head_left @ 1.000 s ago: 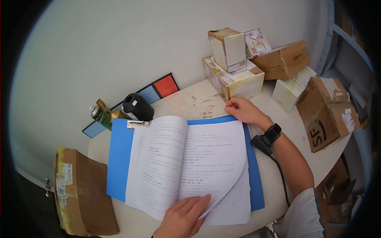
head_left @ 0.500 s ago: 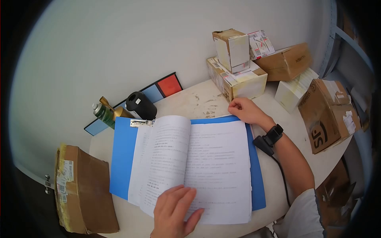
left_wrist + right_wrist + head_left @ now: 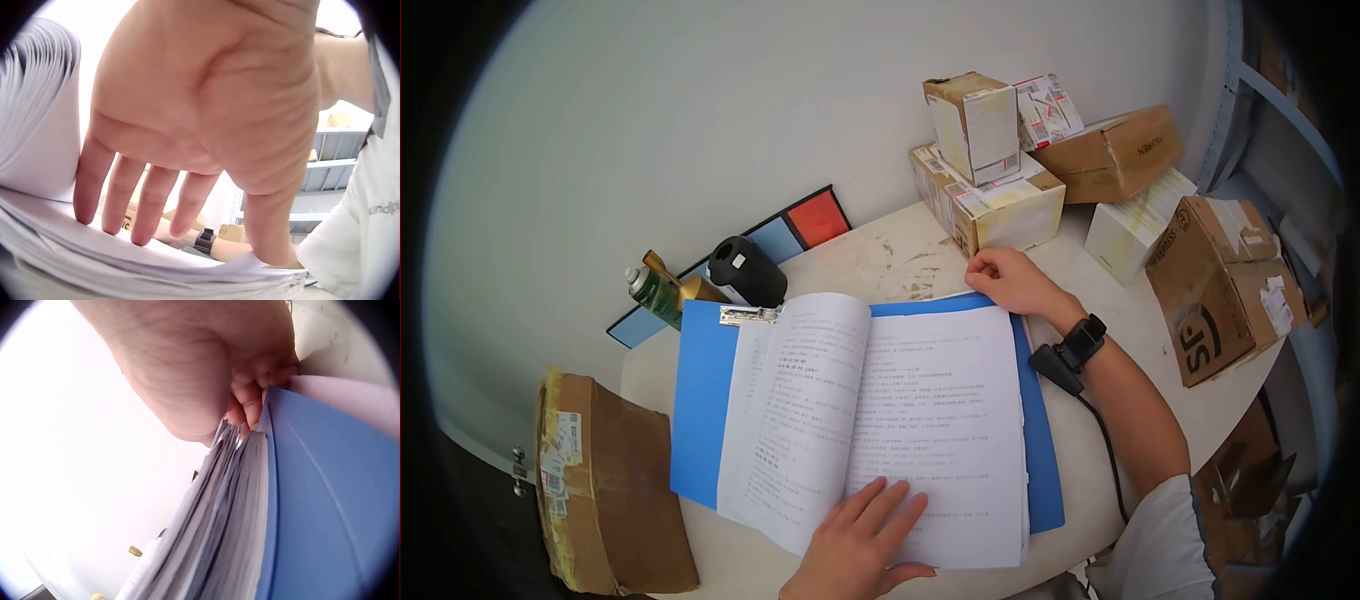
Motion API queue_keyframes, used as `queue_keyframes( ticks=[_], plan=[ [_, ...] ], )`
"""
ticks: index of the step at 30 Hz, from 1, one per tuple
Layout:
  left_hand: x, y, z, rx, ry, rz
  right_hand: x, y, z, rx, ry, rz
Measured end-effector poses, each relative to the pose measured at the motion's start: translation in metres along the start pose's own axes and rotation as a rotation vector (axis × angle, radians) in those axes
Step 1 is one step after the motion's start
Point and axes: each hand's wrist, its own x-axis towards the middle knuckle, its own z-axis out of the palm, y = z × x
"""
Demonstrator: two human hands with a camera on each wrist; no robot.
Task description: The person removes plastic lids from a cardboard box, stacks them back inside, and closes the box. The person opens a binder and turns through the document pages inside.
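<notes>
A thick stack of printed paper sheets lies open in a blue clip folder. Its turned pages bow up in a roll on the left, under the metal clip. Low on the right-hand page rests my left hand, fingers straight and spread; in the left wrist view its fingertips meet the top sheet. At the folder's upper right corner sits my right hand, its fingers loosely curled. The right wrist view shows these fingers beside the sheet edges and the blue cover.
Several cardboard boxes stand at the back right, with an SF box at the right edge. A taped carton stands front left. Behind the folder are a black canister and a green spray can.
A second ago my left hand bent up the lower right corner of the page; now that page lies flat. The hand rose over the pages, then came down. My right hand has stayed put.
</notes>
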Motion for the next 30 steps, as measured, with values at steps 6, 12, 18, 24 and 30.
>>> queue_keyframes(
  ticks=[6, 12, 18, 24, 30],
  plan=[
    [0.003, 0.006, 0.008, -0.155, -0.032, -0.032, -0.001, -0.001, 0.000, -0.017, 0.005, -0.001],
    [-0.023, -0.033, -0.017, -0.035, 0.916, -0.673, 0.001, 0.005, 0.000, 0.042, -0.001, -0.025],
    [-0.036, -0.011, -0.023, 0.237, 0.780, -0.400, 0.000, -0.003, -0.003, 0.002, -0.014, -0.019],
    [-0.002, 0.010, -0.003, 0.052, -0.040, 0.042, 0.003, 0.006, -0.004, 0.030, -0.029, -0.011],
    [-0.002, -0.003, -0.008, -0.072, -0.002, -0.002, 0.003, 0.003, -0.003, 0.030, -0.031, -0.032]
  ],
)
